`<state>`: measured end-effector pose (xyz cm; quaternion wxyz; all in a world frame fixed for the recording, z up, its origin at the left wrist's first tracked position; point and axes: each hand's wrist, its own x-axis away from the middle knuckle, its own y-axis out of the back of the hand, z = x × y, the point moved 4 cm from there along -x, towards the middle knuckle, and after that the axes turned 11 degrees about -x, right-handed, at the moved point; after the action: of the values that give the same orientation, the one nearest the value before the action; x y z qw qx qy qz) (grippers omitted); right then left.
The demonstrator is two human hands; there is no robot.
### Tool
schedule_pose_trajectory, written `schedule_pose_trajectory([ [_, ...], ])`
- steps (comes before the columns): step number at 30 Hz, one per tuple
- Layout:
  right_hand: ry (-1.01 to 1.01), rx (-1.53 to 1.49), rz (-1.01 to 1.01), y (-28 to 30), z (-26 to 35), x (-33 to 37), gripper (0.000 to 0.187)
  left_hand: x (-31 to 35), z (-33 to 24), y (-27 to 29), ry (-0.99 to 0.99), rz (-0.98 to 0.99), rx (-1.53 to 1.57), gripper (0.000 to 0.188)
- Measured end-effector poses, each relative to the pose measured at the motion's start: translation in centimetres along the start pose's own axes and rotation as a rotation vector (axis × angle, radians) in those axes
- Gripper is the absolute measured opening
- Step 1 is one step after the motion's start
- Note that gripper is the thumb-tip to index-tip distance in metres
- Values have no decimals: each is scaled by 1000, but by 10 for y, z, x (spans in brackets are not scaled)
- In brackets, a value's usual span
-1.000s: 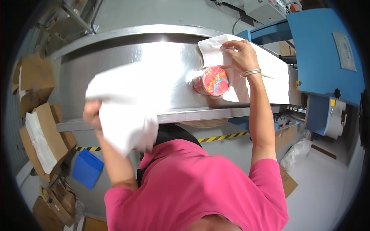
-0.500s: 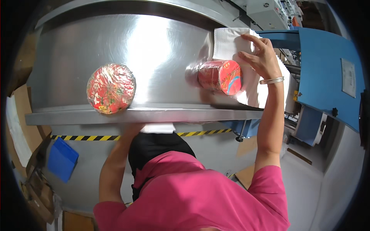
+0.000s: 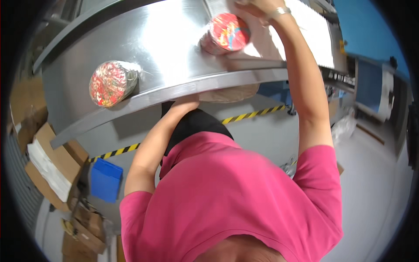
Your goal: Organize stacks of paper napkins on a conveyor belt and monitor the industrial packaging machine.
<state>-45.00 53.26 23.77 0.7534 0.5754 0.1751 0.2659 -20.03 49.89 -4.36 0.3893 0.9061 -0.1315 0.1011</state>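
Our right hand (image 3: 257, 5), half cut off by the top edge, rests on the white sheet (image 3: 305, 30) just beside the tipped red bowl (image 3: 227, 31); its fingers cannot be told. Since a second ago the white cloth has gone from our left hand (image 3: 185, 102), now under the steel table (image 3: 174, 48) edge, grip unclear; a second wrapped bowl (image 3: 111, 83) lies uncovered.

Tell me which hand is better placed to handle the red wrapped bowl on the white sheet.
Right, probably. The right hand is up on the steel table, just past the red wrapped bowl. The left hand is down at the table's front edge, its fingers hidden beneath.
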Motion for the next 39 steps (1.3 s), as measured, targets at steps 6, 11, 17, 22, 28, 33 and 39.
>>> schedule_pose_trajectory([
  [6,-58,56,-151,-36,-33,5,51,19,-154,167,-61,568,654,24],
  [11,-57,-107,-87,-22,-2,28,33,-69,-120,239,249,-404,936,44],
  [17,-110,-363,-237,15,-47,58,34,-108,-108,267,291,-293,1014,39],
  [22,-303,-499,-251,21,-71,68,31,-109,-88,255,226,-160,868,35],
  [28,-342,-584,-217,17,-77,68,29,-92,-95,242,257,-3,670,58],
  [33,-355,-585,-275,15,-85,66,28,-100,-81,230,304,-38,657,53],
  [39,-344,-674,-422,3,-92,43,26,-139,-92,224,326,-356,680,61],
])
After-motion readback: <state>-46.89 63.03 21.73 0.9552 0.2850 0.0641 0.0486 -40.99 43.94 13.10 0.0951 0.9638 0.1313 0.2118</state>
